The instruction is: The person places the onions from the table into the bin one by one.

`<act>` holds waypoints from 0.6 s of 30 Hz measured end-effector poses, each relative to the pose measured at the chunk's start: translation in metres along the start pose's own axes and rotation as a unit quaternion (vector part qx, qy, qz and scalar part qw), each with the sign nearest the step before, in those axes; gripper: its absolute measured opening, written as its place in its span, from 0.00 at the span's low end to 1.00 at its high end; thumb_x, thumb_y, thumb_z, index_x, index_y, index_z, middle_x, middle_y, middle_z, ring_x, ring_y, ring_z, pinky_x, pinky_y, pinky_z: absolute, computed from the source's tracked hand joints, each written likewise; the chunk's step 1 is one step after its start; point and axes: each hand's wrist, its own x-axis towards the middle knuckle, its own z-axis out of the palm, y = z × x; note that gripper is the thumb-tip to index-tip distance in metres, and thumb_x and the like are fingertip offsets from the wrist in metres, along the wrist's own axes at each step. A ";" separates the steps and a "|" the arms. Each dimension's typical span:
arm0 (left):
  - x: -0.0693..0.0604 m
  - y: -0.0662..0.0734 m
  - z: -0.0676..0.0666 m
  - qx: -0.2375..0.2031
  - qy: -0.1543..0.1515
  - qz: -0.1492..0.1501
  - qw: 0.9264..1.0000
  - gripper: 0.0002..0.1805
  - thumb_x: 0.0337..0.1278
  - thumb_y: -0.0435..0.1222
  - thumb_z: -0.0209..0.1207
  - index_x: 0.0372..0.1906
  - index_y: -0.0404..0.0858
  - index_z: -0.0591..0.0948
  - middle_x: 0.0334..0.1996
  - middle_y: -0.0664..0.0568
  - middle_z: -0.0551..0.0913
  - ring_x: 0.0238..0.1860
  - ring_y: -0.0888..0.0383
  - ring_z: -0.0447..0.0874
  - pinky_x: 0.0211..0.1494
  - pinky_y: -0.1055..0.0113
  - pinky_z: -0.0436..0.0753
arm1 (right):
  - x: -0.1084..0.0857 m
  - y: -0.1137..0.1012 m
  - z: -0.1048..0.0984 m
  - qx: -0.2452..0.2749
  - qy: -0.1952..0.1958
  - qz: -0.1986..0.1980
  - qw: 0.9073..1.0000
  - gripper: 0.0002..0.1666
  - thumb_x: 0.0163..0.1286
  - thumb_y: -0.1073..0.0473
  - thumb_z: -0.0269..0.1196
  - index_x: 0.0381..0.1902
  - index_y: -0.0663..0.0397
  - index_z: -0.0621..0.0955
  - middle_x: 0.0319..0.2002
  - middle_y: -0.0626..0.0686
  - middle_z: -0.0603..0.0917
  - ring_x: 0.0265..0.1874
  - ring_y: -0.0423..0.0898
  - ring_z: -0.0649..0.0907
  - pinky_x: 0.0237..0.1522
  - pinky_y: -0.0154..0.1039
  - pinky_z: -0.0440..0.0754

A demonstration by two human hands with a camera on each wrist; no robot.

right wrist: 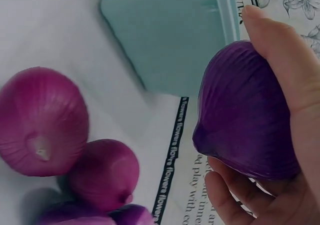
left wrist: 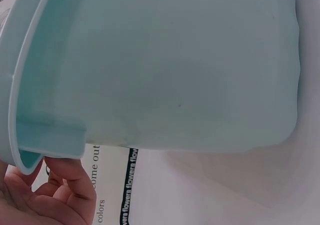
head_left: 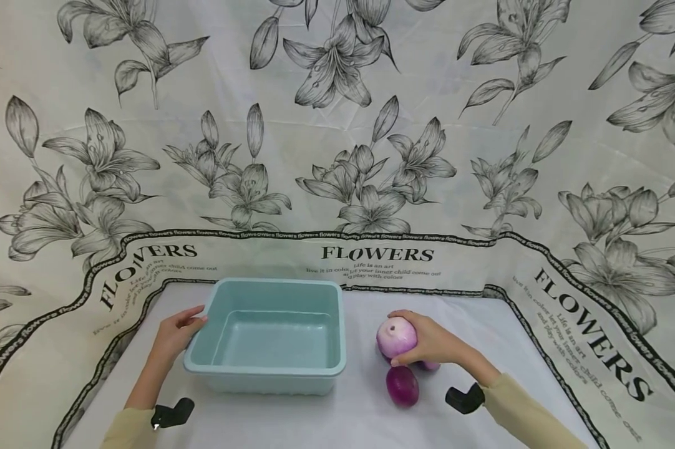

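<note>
My right hand (head_left: 427, 340) grips a purple onion (head_left: 396, 338) above the others; in the right wrist view the hand (right wrist: 285, 85) curls round that onion (right wrist: 245, 115). Just below it in the head view lies a dark red-purple onion (head_left: 402, 386), with another (head_left: 429, 365) partly hidden by the hand. Several onions rest on the cloth in the right wrist view, a large one (right wrist: 42, 122) at the left. My left hand (head_left: 176, 332) holds the left rim of a light blue basin (head_left: 267, 381); the left wrist view shows its fingers (left wrist: 75, 180) curled under the basin's rim (left wrist: 52, 140).
A white cloth (head_left: 360, 424) covers the table. Behind it hangs a flower-printed fabric (head_left: 337, 137) with a black-edged lettered border. The basin's inside (head_left: 276, 337) shows nothing in it. Black wrist-worn devices (head_left: 173, 413) sit near both sleeves.
</note>
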 end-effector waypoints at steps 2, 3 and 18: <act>-0.001 -0.001 -0.001 0.001 -0.002 -0.001 1.000 0.33 0.59 0.59 0.57 0.66 0.49 0.72 0.54 0.42 0.78 0.47 0.49 0.78 0.39 0.63 0.82 | 0.006 -0.007 -0.003 0.001 -0.003 0.001 1.000 0.52 0.42 0.42 0.78 0.62 0.57 0.71 0.53 0.53 0.81 0.47 0.46 0.82 0.47 0.41 0.80; -0.001 -0.002 -0.001 0.001 0.000 -0.001 1.000 0.34 0.59 0.59 0.56 0.67 0.48 0.72 0.54 0.42 0.78 0.47 0.49 0.78 0.40 0.63 0.82 | 0.009 -0.010 -0.005 0.002 -0.004 0.001 1.000 0.52 0.42 0.42 0.78 0.62 0.57 0.71 0.53 0.53 0.81 0.47 0.46 0.82 0.48 0.42 0.80; -0.085 0.094 -0.036 -0.013 -0.053 0.012 0.998 0.29 0.66 0.44 0.55 0.65 0.32 0.70 0.53 0.34 0.78 0.49 0.49 0.75 0.38 0.71 0.74 | 0.041 -0.039 -0.016 -0.025 -0.003 -0.046 0.999 0.56 0.39 0.42 0.79 0.63 0.59 0.70 0.57 0.56 0.78 0.52 0.50 0.81 0.53 0.47 0.79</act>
